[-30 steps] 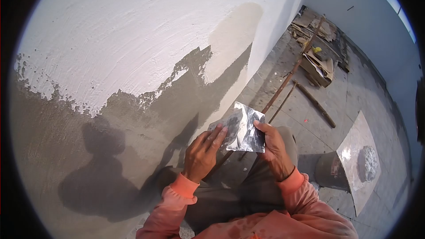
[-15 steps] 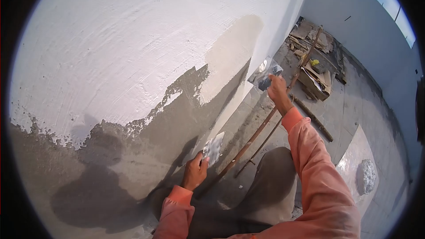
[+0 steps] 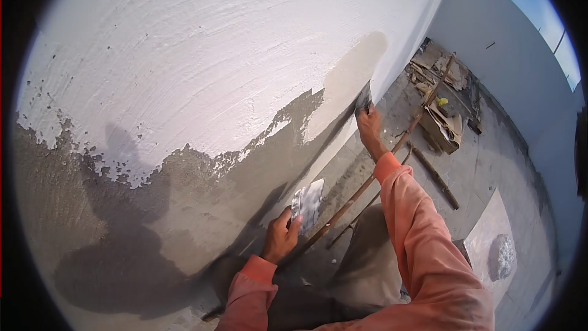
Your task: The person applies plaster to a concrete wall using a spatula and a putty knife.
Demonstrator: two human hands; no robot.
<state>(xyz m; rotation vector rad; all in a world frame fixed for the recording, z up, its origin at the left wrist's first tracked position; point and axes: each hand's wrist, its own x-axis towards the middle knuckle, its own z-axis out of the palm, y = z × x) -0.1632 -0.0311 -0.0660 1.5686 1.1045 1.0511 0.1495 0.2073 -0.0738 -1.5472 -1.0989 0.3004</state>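
White plaster covers the upper part of the wall [image 3: 202,43], with bare grey surface below a ragged edge. My right hand [image 3: 369,127] is closed on a trowel [image 3: 364,99], whose blade is edge-on at the wall, by the lower end of a beige damp-looking patch [image 3: 343,76]. Lower down, my left hand [image 3: 282,237] grips a second flat blade [image 3: 307,201] smeared with white paste. That blade stands off to the right of the wall's grey lower part.
A long rusty rod [image 3: 352,199] slants across the floor, beside a shorter stick [image 3: 435,176]. Cardboard scraps [image 3: 442,127] and debris lie near the far wall [image 3: 496,55]. At the right, a pale board [image 3: 484,233] carries a whitish lump [image 3: 501,257].
My right hand has turned its trowel from beside the wall's edge to against the wall, moving slightly left. The left blade sits slightly further right, and the view has shifted.
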